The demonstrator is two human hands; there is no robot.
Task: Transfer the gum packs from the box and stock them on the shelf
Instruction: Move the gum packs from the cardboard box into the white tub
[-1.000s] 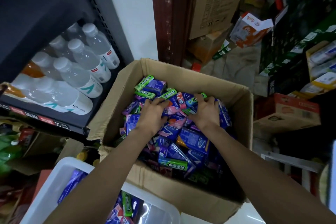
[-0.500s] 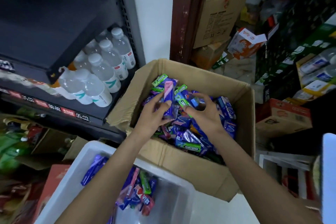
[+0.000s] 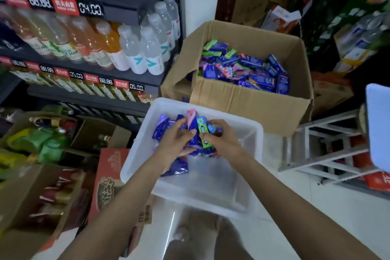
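You are looking down at a pale tiled floor (image 3: pixel 329 213). On it sits your landmark, the cardboard box (image 3: pixel 251 101) of gum packs. Just in front of the box, toward you, is a clear plastic bin (image 3: pixel 211 196); whether it rests on the floor cannot be told. Left of the box stands a dark shelf unit (image 3: pixel 118 79), its boards lined with water bottles (image 3: pixel 145 48) and orange drink bottles (image 3: pixel 109 42). Right of the box, a white metal frame (image 3: pixel 316 145) stands on the tiles. Below the shelf, left of the bin, open cartons (image 3: pixel 42 196) crowd the floor.
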